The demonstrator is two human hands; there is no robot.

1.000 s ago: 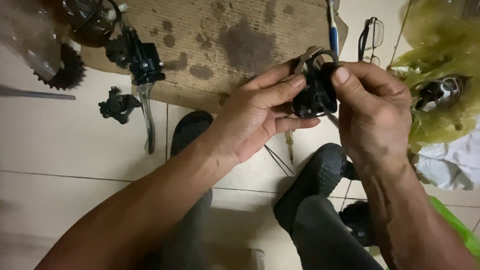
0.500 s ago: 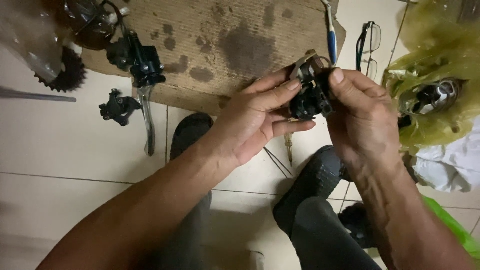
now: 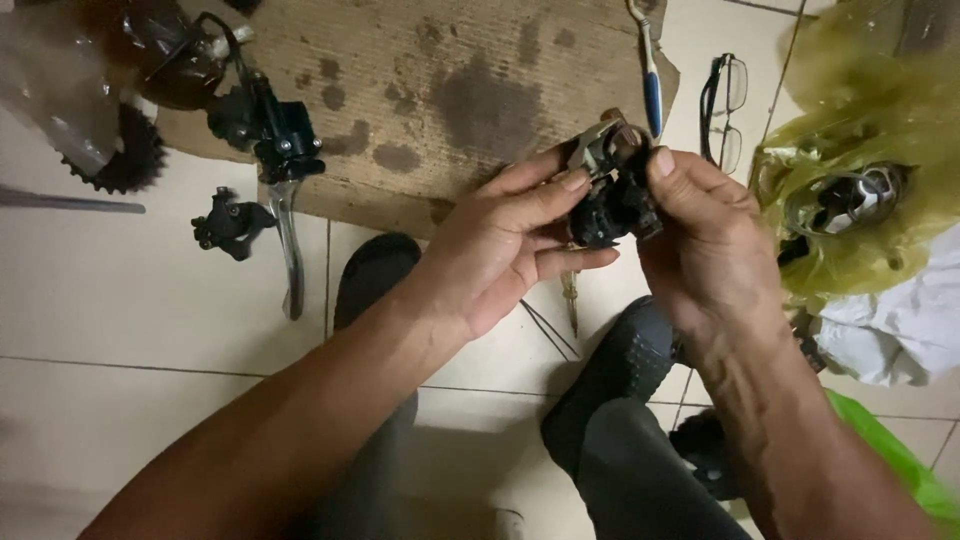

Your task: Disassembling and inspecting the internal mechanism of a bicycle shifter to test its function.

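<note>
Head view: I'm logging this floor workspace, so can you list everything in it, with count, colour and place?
small metal part: one, black and silver, held between both hands
cardboard sheet: one, brown, oil-stained, on the floor at top centre
lever assembly: one, black with a silver lever, left edge of the cardboard
small clamp piece: one, black, on the tiles left of the lever
toothed sprocket: one, dark, upper left
toothbrush: one, blue and white, top centre
glasses: one pair, dark frame, upper right
plastic bag: one, yellow-green, right, metal part inside
cloth: one, white, right edge
left hand: grips the part
right hand: grips the part
</note>
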